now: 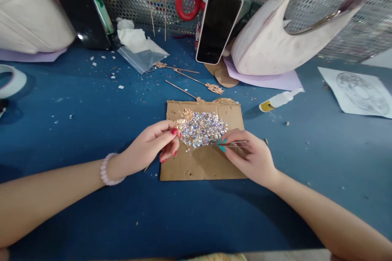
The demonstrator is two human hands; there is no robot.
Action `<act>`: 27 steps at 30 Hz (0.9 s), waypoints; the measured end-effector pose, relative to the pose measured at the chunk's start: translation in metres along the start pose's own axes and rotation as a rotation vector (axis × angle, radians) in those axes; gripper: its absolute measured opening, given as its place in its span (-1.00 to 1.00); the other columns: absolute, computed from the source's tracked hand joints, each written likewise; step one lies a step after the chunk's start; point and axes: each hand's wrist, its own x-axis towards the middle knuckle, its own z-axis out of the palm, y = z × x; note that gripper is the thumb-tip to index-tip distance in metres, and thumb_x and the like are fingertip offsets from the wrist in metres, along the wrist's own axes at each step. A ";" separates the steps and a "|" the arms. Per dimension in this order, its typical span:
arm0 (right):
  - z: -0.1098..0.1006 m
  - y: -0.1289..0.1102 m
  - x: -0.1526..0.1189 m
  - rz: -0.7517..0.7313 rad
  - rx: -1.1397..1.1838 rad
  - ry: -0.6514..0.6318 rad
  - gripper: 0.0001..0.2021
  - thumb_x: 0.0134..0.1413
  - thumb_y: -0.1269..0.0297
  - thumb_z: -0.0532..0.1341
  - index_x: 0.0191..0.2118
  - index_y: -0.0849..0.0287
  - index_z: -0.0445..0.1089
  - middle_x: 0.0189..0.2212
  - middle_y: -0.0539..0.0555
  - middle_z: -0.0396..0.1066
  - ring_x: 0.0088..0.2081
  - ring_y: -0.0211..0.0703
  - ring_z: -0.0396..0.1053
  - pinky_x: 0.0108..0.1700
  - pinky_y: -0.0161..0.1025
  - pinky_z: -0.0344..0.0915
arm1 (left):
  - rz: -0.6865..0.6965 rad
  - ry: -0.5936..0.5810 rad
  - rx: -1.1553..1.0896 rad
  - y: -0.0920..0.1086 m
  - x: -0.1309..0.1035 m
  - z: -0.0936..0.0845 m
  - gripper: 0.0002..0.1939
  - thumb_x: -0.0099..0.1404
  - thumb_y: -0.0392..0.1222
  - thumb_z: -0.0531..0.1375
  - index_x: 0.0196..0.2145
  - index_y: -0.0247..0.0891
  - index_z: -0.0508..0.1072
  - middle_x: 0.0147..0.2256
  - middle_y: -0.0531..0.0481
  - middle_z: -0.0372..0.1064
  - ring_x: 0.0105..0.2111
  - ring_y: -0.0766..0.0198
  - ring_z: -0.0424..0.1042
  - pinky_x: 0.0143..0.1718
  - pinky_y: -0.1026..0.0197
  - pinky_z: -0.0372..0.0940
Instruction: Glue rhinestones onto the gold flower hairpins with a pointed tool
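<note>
My left hand (153,144), with a beaded bracelet at the wrist, pinches a gold filigree hairpin (180,124) at the left side of the cardboard (208,167); its thin stick shows below the hand. My right hand (249,153) is closed on thin metal tweezers (234,144), their tips at the lower right edge of a pile of small glittering rhinestones (203,128). Another gold ornament piece (186,113) appears at the pile's upper left. The pile lies on the cardboard, between my two hands.
Gold hairpins (214,88) lie behind the cardboard. A phone (219,26) leans upright at the back beside a white handbag (275,36). A glue bottle (278,100) lies right, near a printed sheet (361,91). A plastic bag (142,58) and tape roll (14,83) are left.
</note>
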 end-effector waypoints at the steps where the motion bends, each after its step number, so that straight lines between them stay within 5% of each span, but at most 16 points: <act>1: 0.001 -0.003 0.000 -0.021 0.004 -0.023 -0.81 0.14 0.52 0.24 -0.21 0.07 0.36 -0.32 0.02 0.53 -0.27 -0.27 0.55 -0.22 -0.34 0.54 | 0.003 0.000 0.004 0.000 0.000 0.000 -0.77 0.54 -0.16 0.00 -0.31 -0.22 0.28 -0.54 0.20 0.35 -0.66 0.53 0.23 -0.55 0.36 0.14; 6: 0.010 -0.015 -0.001 -0.088 0.068 -0.153 -0.84 0.17 0.52 0.23 -0.21 0.09 0.37 -0.33 0.04 0.54 -0.27 -0.28 0.57 -0.27 -0.40 0.52 | -0.001 -0.002 0.035 0.001 0.000 0.000 -0.76 0.54 -0.17 0.00 -0.32 -0.23 0.28 -0.56 0.20 0.32 -0.66 0.52 0.22 -0.54 0.36 0.17; 12: 0.014 -0.014 0.000 0.003 -0.118 0.033 -0.85 0.14 0.49 0.24 -0.24 0.08 0.39 -0.33 0.00 0.58 -0.29 -0.27 0.59 -0.22 -0.36 0.53 | -0.020 0.014 0.047 0.002 0.000 0.001 -0.79 0.51 -0.19 0.01 -0.33 -0.22 0.26 -0.54 0.18 0.35 -0.67 0.51 0.23 -0.57 0.35 0.15; 17: 0.016 -0.016 0.002 -0.004 -0.020 -0.059 -0.87 0.13 0.47 0.26 -0.25 0.08 0.41 -0.32 0.00 0.59 -0.29 -0.27 0.59 -0.23 -0.37 0.55 | -0.013 0.009 0.055 0.002 0.002 0.002 -0.80 0.50 -0.18 0.01 -0.32 -0.21 0.27 -0.57 0.19 0.32 -0.67 0.47 0.23 -0.60 0.35 0.13; 22: 0.017 -0.015 0.006 0.102 -0.062 0.033 -0.90 0.13 0.44 0.24 -0.25 0.09 0.42 -0.32 0.02 0.59 -0.30 -0.25 0.59 -0.21 -0.31 0.56 | 0.000 0.008 0.048 0.001 0.001 0.003 -0.78 0.50 -0.13 0.01 -0.32 -0.21 0.27 -0.58 0.17 0.33 -0.68 0.46 0.22 -0.61 0.34 0.13; 27: 0.018 -0.018 0.007 0.062 0.060 -0.111 -0.90 0.12 0.44 0.27 -0.27 0.10 0.44 -0.33 0.01 0.60 -0.29 -0.27 0.59 -0.22 -0.36 0.57 | 0.016 0.002 0.051 0.001 0.002 0.003 -0.79 0.50 -0.12 0.02 -0.31 -0.22 0.26 -0.55 0.17 0.36 -0.66 0.47 0.24 -0.59 0.35 0.16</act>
